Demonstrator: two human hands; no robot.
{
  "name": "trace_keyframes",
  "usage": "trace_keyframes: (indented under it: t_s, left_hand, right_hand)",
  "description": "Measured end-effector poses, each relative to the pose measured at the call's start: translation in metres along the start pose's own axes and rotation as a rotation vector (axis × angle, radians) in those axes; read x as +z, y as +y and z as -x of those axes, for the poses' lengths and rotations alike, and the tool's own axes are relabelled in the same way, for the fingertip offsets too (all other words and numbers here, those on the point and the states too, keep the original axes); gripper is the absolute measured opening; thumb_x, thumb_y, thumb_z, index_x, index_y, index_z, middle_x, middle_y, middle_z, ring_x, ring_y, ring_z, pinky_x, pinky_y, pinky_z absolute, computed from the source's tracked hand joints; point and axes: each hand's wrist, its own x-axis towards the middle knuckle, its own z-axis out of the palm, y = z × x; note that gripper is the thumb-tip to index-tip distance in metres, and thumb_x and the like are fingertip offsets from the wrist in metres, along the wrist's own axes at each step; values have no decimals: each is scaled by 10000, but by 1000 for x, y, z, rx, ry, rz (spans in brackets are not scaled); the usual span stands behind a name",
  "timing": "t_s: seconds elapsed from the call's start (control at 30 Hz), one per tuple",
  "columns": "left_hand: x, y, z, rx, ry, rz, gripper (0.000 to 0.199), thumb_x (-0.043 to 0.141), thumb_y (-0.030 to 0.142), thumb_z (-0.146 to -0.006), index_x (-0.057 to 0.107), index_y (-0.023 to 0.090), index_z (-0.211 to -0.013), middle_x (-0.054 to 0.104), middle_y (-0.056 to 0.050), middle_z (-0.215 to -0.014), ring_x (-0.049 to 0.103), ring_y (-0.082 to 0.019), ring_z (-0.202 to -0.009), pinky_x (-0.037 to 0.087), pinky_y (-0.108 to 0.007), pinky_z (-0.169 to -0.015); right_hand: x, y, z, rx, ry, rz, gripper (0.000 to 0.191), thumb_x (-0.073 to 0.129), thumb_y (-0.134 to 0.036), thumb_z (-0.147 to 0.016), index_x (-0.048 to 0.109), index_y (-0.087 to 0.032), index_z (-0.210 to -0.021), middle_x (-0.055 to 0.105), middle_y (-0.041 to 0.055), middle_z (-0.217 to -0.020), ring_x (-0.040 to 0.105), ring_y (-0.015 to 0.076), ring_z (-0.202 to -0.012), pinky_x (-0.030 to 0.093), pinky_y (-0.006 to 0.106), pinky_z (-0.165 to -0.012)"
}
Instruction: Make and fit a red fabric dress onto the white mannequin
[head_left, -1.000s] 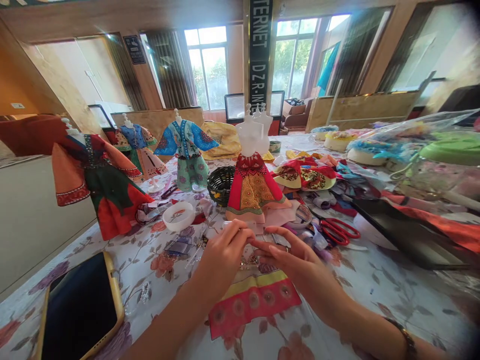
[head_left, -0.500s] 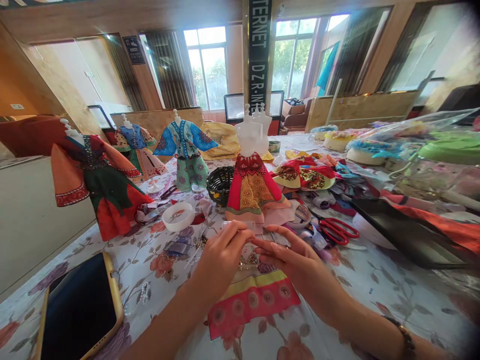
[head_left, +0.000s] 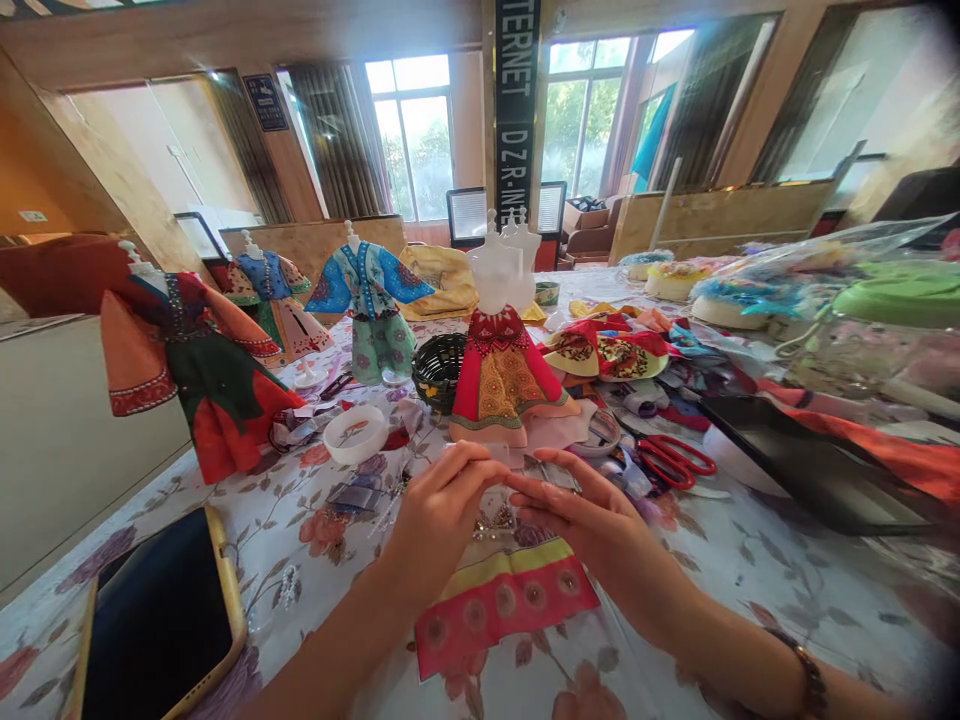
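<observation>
My left hand is bent down at the fingers, its fingertips pinched together against those of my right hand. The right fingers reach across to the left; the upper one arches apart from the lower ones. Whatever lies between the fingertips is too small or hidden to make out. Just below them, small shiny beads sit in what looks like a clear box, partly covered by the hands. Nearer me lies a red and yellow fabric strip with round motifs. Behind the hands stands a small dress form in a red and gold skirt.
On the flowered tablecloth are a phone, a white ring, a black basket, red scissors, a black tray and fabric scraps. Dressed dolls stand left; a green-lidded jar stands right.
Both hands stay almost in place, with their fingertips still together. The view has shifted very slightly; the objects on the table have not moved.
</observation>
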Motion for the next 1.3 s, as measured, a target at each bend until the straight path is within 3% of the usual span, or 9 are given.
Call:
trace_keyframes:
  t_s: [0.27,0.57,0.77,0.93,1.07,1.3]
  left_hand:
    - [-2,0,-1,75,34,-9,185,448,108,-933,617,185,-936,590,-9,-867,595,-100,-819,503,-202,-746]
    - [-5,-3,2,243,22,-190,248,442,84,-929,669,178,-966,619,-22,-810,538,-99,-657,457,-216,-581]
    - [-6,-1,-4,-4,125,102,248,600,45,-836,681,206,-1007,637,-6,-870,602,-89,-772,505,-188,-685]
    - [-8,3,-11,-172,86,193,153,629,54,-811,688,191,-842,635,2,-840,609,-91,-763,501,-182,-672]
    - [-6,5,-11,-140,45,216,119,610,74,-831,659,180,-808,638,2,-816,611,-96,-766,491,-185,-667]
    - [-3,4,-8,-88,87,142,80,621,125,-837,643,191,-798,647,9,-795,608,-112,-762,491,-223,-701]
  right_hand:
    - [-2,1,0,-19,-3,-13,410,720,-299,-770,481,-231,-1096,729,43,-984,669,127,-862,482,295,-889]
    - [-3,1,-2,-29,14,-61,423,740,-288,-743,501,-216,-1084,733,53,-988,679,125,-850,500,271,-860]
    - [-8,4,-3,-48,8,48,377,700,-347,-799,491,-238,-1093,728,40,-1008,663,128,-894,480,293,-877]
    - [-12,5,-5,-82,-10,158,354,675,-372,-824,485,-265,-1102,721,16,-1028,648,116,-902,453,287,-895]
    - [-9,2,-3,-115,-45,236,327,654,-383,-837,473,-277,-1088,721,-3,-1018,636,108,-921,442,271,-894]
    - [-2,-1,4,-146,-106,271,293,625,-359,-860,454,-269,-1081,719,2,-1028,638,112,-968,448,283,-924]
